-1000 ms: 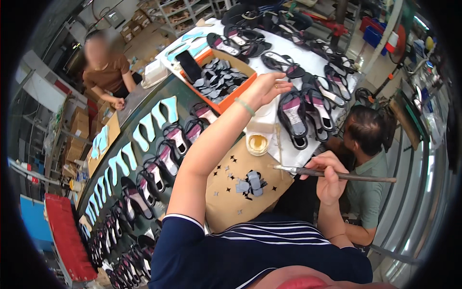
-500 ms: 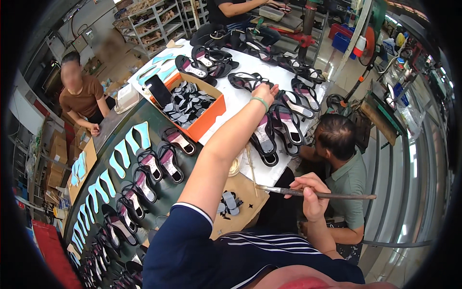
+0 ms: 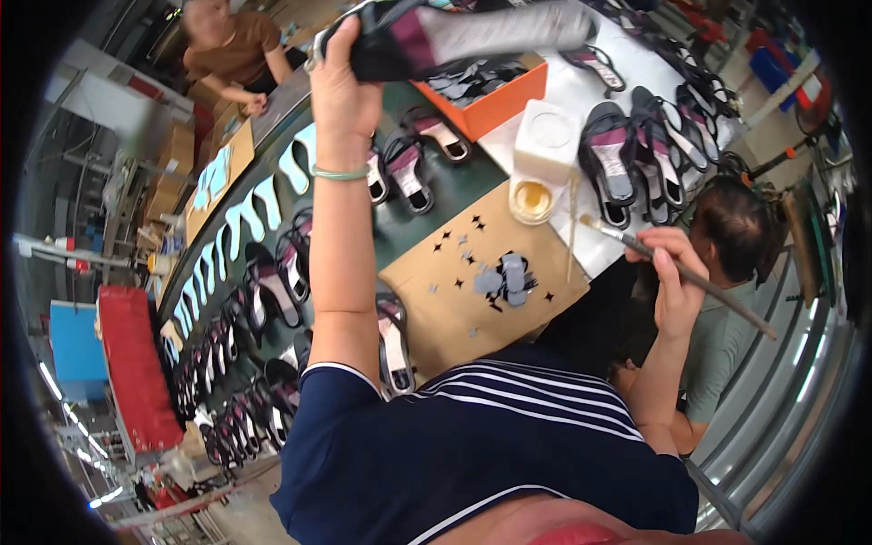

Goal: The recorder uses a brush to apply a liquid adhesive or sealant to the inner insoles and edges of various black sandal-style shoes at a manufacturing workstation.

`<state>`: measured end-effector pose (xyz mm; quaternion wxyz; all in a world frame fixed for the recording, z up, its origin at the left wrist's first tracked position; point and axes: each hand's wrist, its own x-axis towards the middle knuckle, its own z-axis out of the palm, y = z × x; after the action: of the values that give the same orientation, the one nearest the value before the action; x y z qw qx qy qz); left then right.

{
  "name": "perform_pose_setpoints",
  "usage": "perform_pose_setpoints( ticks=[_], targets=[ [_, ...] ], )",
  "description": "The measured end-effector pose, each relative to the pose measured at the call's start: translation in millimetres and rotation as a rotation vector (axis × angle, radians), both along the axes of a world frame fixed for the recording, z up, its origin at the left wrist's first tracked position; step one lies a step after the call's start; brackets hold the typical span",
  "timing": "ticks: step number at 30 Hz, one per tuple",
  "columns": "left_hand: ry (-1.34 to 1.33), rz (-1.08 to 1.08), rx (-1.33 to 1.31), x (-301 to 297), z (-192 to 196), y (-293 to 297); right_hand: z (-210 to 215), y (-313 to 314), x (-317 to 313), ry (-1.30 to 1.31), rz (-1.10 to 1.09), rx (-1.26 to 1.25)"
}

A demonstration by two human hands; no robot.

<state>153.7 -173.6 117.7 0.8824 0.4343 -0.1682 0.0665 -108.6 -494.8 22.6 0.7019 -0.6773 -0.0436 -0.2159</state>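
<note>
My left hand (image 3: 343,95), a green bangle on its wrist, is raised over the table and grips a black, purple and silver sandal (image 3: 413,41), blurred by motion; whether there is more than one sandal cannot be made out. My right hand (image 3: 674,272) holds a long-handled paintbrush (image 3: 727,297), its bristles pointing toward a small bowl of yellowish liquid (image 3: 532,200). Beside that bowl stands a white container (image 3: 546,141). On a cardboard sheet (image 3: 427,272) in front of me lie grey oval pieces (image 3: 515,279) and small black and grey star-shaped bits.
Rows of sandals (image 3: 263,282) and light-blue insoles (image 3: 241,227) cover the green table on the left. More sandals (image 3: 609,159) stand on the white surface. An orange box (image 3: 495,109) holds grey pieces. One person (image 3: 727,245) sits close on my right; another (image 3: 236,54) is at the far left.
My left hand has come back from the white surface to the left, now carrying a sandal. The brush has turned, its bristles nearer the bowl. The whole view has shifted.
</note>
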Motion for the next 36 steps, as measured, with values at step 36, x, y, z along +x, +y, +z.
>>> perform_pose_setpoints(
  ticks=[36],
  targets=[
    [0.585, -0.157, -0.406, -136.4, -128.4, 95.5, -32.9, 67.4, 118.3, 0.462, 0.189, -0.01]
  ],
)
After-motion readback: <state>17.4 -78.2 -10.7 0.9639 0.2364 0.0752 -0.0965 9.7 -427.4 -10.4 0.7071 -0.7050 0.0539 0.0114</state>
